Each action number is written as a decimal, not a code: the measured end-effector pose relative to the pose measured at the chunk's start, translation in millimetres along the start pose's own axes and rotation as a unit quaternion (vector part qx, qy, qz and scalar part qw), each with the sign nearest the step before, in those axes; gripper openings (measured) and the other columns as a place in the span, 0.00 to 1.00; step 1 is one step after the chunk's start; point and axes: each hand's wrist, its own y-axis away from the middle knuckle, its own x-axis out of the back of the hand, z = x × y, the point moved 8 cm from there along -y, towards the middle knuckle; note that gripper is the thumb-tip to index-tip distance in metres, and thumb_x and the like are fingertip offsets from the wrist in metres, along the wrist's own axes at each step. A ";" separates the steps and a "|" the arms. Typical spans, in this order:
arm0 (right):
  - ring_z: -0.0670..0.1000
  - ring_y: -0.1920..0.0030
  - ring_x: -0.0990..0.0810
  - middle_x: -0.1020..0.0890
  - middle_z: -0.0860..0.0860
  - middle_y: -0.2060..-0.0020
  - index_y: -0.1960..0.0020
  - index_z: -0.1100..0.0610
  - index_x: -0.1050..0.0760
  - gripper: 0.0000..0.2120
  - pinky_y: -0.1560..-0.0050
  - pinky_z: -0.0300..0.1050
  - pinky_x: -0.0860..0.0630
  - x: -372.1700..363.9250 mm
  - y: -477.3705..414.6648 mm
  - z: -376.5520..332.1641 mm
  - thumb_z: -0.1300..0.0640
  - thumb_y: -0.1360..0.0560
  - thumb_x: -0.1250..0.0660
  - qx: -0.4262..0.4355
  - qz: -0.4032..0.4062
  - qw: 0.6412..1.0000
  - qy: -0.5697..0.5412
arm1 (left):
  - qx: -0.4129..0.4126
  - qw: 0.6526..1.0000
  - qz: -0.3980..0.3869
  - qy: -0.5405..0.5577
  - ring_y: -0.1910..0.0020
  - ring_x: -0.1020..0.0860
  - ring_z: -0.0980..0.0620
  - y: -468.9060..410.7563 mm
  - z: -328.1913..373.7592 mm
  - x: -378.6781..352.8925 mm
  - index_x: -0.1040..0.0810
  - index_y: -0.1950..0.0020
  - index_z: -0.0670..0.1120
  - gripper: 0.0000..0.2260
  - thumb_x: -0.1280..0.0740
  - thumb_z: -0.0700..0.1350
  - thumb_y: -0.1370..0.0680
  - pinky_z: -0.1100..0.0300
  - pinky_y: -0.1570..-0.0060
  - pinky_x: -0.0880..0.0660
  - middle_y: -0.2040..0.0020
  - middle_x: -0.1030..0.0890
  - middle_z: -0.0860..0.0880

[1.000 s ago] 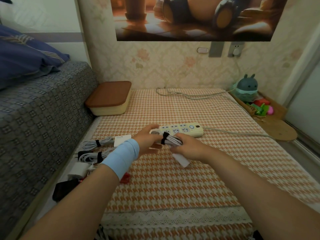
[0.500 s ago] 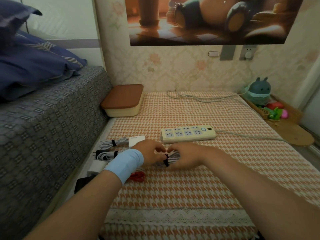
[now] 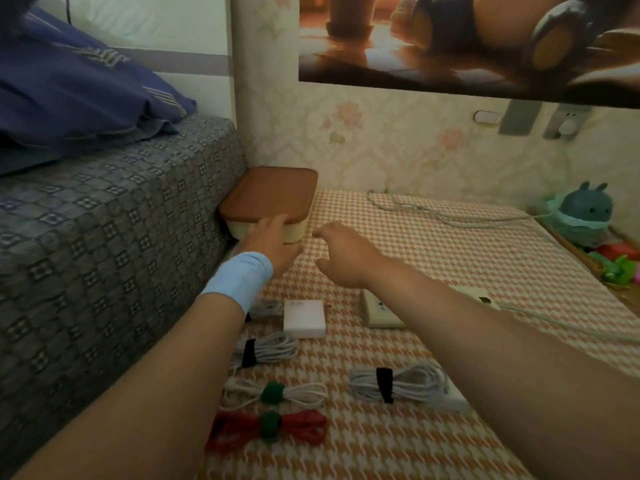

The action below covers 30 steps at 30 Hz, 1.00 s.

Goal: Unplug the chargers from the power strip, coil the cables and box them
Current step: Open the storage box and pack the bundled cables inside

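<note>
A cream box with a brown lid (image 3: 270, 195) stands at the back left against the bed. My left hand (image 3: 273, 240), with a blue wristband, rests its fingers on the box's front at the lid's edge. Just right of the box, my right hand (image 3: 343, 254) hovers with its fingers spread and holds nothing. Several coiled cables lie on the cloth: grey ones with black straps (image 3: 266, 351) (image 3: 398, 384), a white one with a green tie (image 3: 277, 393) and a red one (image 3: 304, 427). A white charger (image 3: 304, 318) lies beside them. My right forearm hides most of the power strip (image 3: 381, 311).
The grey patterned bed (image 3: 104, 237) rises along the left side. The strip's cord (image 3: 450, 216) loops across the back of the checked cloth towards a wall socket (image 3: 568, 126). A blue-green toy figure (image 3: 585, 213) and small coloured toys stand at the right edge.
Both hands have let go of the grey coil with the black strap, which now lies on the cloth. They have moved back and left to the box.
</note>
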 end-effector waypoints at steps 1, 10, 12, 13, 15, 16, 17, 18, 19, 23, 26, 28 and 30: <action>0.57 0.26 0.34 0.35 0.55 0.24 0.22 0.56 0.38 0.28 0.28 0.55 0.33 -6.5 -17.7 -1.1 0.55 0.20 0.35 0.007 -0.003 1.000 0.022 | 0.001 1.000 0.000 -0.018 0.27 0.38 0.42 -8.5 -9.8 -4.2 0.41 0.23 0.51 0.32 0.33 0.57 0.23 0.47 0.30 0.37 0.24 0.39 0.46; 0.60 0.25 0.36 0.36 0.58 0.25 0.21 0.54 0.43 0.28 0.29 0.61 0.36 -41.2 -117.0 -18.7 0.60 0.19 0.38 0.051 -0.018 0.978 0.203 | 0.002 0.997 -0.018 -0.074 0.22 0.51 0.46 -54.0 -56.2 -14.2 0.51 0.21 0.54 0.35 0.36 0.56 0.23 0.46 0.25 0.45 0.20 0.49 0.49; 0.59 0.33 0.30 0.29 0.58 0.33 0.27 0.56 0.34 0.20 0.36 0.56 0.32 -34.9 -118.8 -23.3 0.59 0.19 0.39 0.072 0.024 0.962 0.262 | -0.002 0.998 -0.030 -0.064 0.22 0.52 0.45 -56.0 -56.4 -20.0 0.51 0.20 0.54 0.36 0.36 0.56 0.22 0.48 0.25 0.46 0.20 0.50 0.49; 0.59 0.35 0.29 0.28 0.58 0.35 0.30 0.57 0.32 0.18 0.39 0.53 0.30 -30.6 -116.9 -26.3 0.60 0.19 0.40 0.090 0.039 0.956 0.278 | -0.005 0.998 -0.034 -0.057 0.22 0.53 0.45 -57.0 -55.1 -22.9 0.51 0.20 0.54 0.36 0.36 0.57 0.23 0.48 0.25 0.47 0.20 0.50 0.49; 0.58 0.38 0.27 0.26 0.58 0.39 0.31 0.58 0.30 0.17 0.44 0.51 0.30 -24.8 -107.5 -28.0 0.61 0.20 0.39 0.118 0.056 0.945 0.299 | -0.016 0.997 -0.042 -0.056 0.22 0.53 0.44 -59.5 -50.4 -29.9 0.49 0.21 0.54 0.35 0.37 0.58 0.23 0.48 0.24 0.49 0.20 0.48 0.48; 0.58 0.42 0.25 0.24 0.57 0.43 0.34 0.58 0.27 0.16 0.48 0.50 0.29 -21.3 -99.5 -28.9 0.61 0.22 0.35 0.134 0.077 0.938 0.309 | -0.023 0.997 -0.050 -0.062 0.22 0.52 0.44 -58.8 -45.3 -32.4 0.47 0.21 0.54 0.33 0.38 0.58 0.23 0.48 0.24 0.50 0.20 0.47 0.47; 0.57 0.50 0.22 0.21 0.56 0.50 0.42 0.58 0.22 0.14 0.55 0.50 0.28 -16.8 -89.3 -29.4 0.62 0.27 0.29 0.151 0.102 0.930 0.319 | -0.031 0.995 -0.063 -0.068 0.22 0.51 0.44 -57.8 -38.7 -36.2 0.44 0.22 0.54 0.31 0.39 0.57 0.23 0.47 0.24 0.50 0.21 0.45 0.46; 0.56 0.59 0.21 0.21 0.56 0.59 0.52 0.58 0.19 0.12 0.63 0.47 0.28 -13.5 -78.7 -27.1 0.62 0.35 0.23 0.162 0.125 0.926 0.318 | -0.037 0.994 -0.078 -0.064 0.22 0.50 0.43 -54.0 -29.2 -38.2 0.40 0.24 0.53 0.28 0.39 0.54 0.23 0.47 0.24 0.50 0.22 0.43 0.46; 0.56 0.66 0.23 0.22 0.55 0.66 0.61 0.58 0.20 0.13 0.68 0.45 0.30 -10.5 -67.1 -23.0 0.64 0.42 0.20 0.174 0.141 0.925 0.308 | -0.045 0.994 -0.090 -0.047 0.23 0.47 0.42 -49.2 -17.3 -39.8 0.35 0.26 0.52 0.25 0.39 0.51 0.23 0.48 0.24 0.49 0.23 0.40 0.45; 0.57 0.73 0.26 0.26 0.56 0.73 0.70 0.59 0.27 0.08 0.71 0.47 0.32 5.4 -11.2 -9.5 0.61 0.38 0.28 0.219 0.161 0.928 0.255 | -0.093 0.991 -0.082 0.047 0.41 0.29 0.43 -27.4 36.3 -41.0 0.22 0.47 0.44 0.08 0.36 0.43 0.25 0.51 0.39 0.32 0.45 0.24 0.45; 0.56 0.70 0.27 0.26 0.55 0.71 0.67 0.58 0.26 0.18 0.67 0.48 0.32 14.9 23.4 11.4 0.50 0.24 0.43 0.229 0.178 0.935 0.206 | -0.102 0.987 -0.091 0.081 0.45 0.27 0.42 -16.6 63.4 -52.5 0.22 0.50 0.40 0.07 0.35 0.42 0.26 0.51 0.43 0.29 0.50 0.24 0.43; 0.55 0.66 0.28 0.26 0.54 0.67 0.63 0.57 0.24 0.20 0.62 0.50 0.32 20.2 39.4 29.5 0.45 0.21 0.42 0.213 0.172 0.947 0.170 | -0.118 0.987 -0.086 0.065 0.37 0.30 0.42 -14.3 77.2 -61.9 0.20 0.47 0.42 0.09 0.34 0.41 0.25 0.52 0.37 0.33 0.42 0.23 0.43; 0.57 0.55 0.24 0.24 0.54 0.57 0.54 0.57 0.22 0.20 0.51 0.53 0.29 22.7 45.9 53.1 0.41 0.23 0.42 0.145 0.133 0.971 0.133 | -0.108 0.991 -0.071 0.030 0.27 0.39 0.43 -15.8 81.4 -67.9 0.20 0.42 0.47 0.11 0.34 0.44 0.23 0.51 0.28 0.41 0.29 0.31 0.43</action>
